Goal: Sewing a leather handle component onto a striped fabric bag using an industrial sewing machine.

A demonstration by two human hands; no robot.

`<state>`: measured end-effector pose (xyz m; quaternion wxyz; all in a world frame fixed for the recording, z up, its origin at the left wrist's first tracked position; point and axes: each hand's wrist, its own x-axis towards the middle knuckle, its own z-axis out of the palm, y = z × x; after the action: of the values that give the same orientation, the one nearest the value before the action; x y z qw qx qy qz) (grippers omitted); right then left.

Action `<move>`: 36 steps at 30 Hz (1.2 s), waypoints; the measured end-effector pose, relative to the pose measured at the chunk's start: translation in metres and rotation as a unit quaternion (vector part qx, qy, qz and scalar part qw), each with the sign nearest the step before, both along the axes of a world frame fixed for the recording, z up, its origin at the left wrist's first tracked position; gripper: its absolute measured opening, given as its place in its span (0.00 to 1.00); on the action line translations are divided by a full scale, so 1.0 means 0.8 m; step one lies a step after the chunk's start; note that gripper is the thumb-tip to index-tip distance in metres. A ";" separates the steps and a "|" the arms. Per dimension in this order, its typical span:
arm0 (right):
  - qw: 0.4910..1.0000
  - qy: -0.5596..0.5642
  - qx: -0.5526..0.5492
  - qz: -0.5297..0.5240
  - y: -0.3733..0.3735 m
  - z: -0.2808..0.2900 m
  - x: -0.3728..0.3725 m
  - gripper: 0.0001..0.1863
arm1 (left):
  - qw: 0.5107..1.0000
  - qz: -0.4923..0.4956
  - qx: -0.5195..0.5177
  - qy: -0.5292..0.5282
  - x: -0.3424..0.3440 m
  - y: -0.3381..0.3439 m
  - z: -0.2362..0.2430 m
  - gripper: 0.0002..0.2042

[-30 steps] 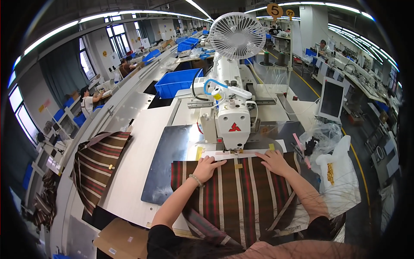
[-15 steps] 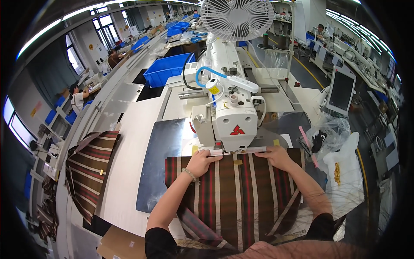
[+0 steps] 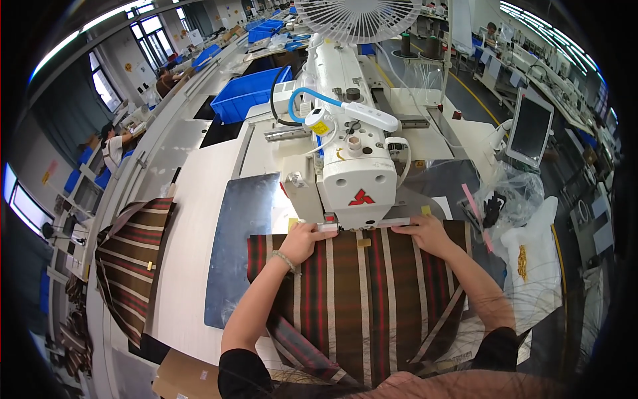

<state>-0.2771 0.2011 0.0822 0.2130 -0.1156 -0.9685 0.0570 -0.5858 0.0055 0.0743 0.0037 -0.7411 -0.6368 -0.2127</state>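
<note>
Brown, red and cream striped fabric lies flat under the head of a white sewing machine, its far edge against a pale clamp strip. My left hand is closed at that edge, left of the needle area, thumb pointing right along the strip. To the right, my right hand is closed at the same edge, fingertips pointing left on the strip. Parts of both hands' fingers are hidden. A small gold-coloured tag sits on the fabric between them. The needle itself is too small to make out.
Another striped fabric piece lies at left. A blue bin stands behind. Right of the machine are a screen, black-handled scissors, clear plastic and small gold pieces on white wrapping. A white fan stands above.
The whole view has shifted a little, so the machine sits higher and further left in it. Both hands stay at the fabric's far edge, with hardly any movement against the machine.
</note>
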 end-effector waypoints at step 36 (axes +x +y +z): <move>0.999 -0.007 -0.043 -0.015 -0.003 0.005 0.003 0.29 | 1.000 -0.008 -0.011 0.028 -0.004 0.002 0.000 0.26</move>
<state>-0.2749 0.1985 0.0858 0.2016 -0.1399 -0.9649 0.0940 -0.5887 0.0073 0.0739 0.0111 -0.7516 -0.6331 -0.1849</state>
